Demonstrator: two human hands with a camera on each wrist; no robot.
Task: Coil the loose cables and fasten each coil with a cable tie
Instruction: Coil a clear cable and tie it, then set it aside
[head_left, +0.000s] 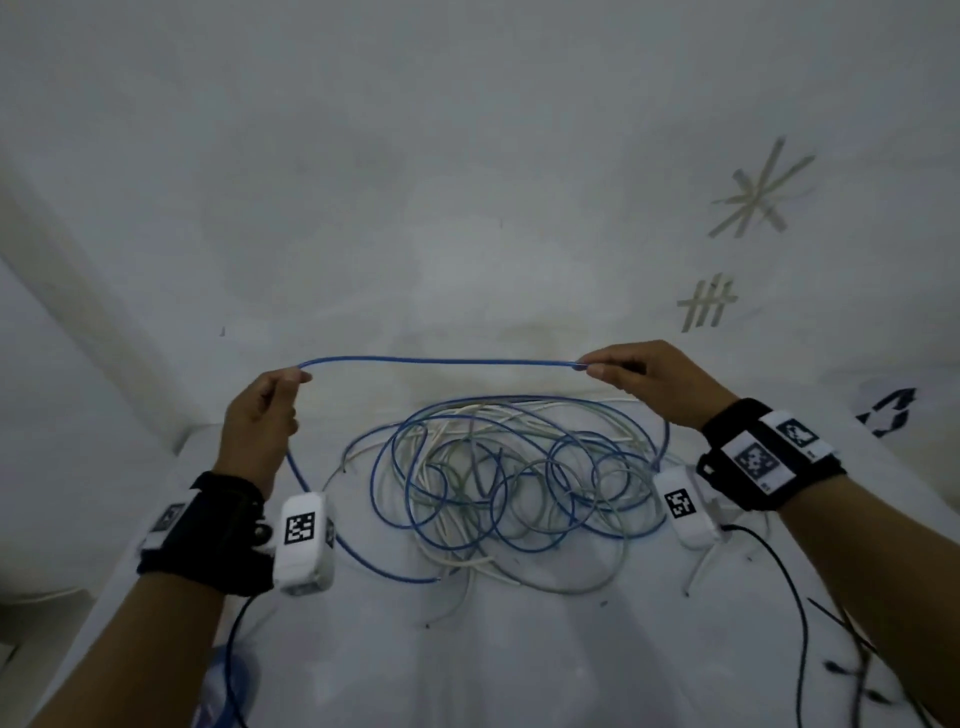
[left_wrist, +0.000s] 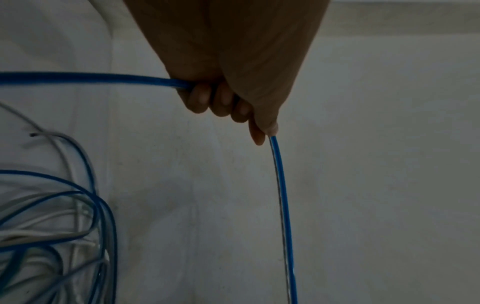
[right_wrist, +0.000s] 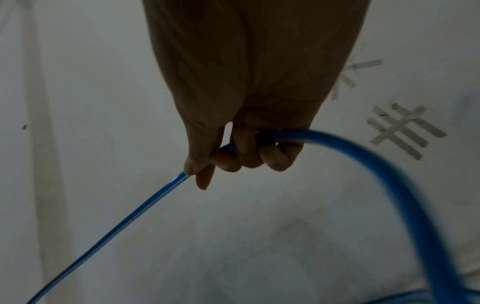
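Note:
A blue cable (head_left: 441, 360) stretches taut in the air between my two hands above a white surface. My left hand (head_left: 270, 410) grips it at the left, fingers curled round it (left_wrist: 228, 102); from there the cable (left_wrist: 281, 201) runs on. My right hand (head_left: 634, 376) holds the other end of the span, thumb and fingers closed on the cable (right_wrist: 145, 205). Below the span lies a tangled heap of blue and white cables (head_left: 509, 483). No cable tie can be made out for certain.
The white cloth-covered surface (head_left: 467, 665) runs to a wall behind. Strips of tape (head_left: 758, 192) and a second taped grid (head_left: 706, 304) mark the wall at the right. Thin black leads (head_left: 789, 587) run from the wrist cameras; dark thin pieces (head_left: 857, 670) lie at the lower right.

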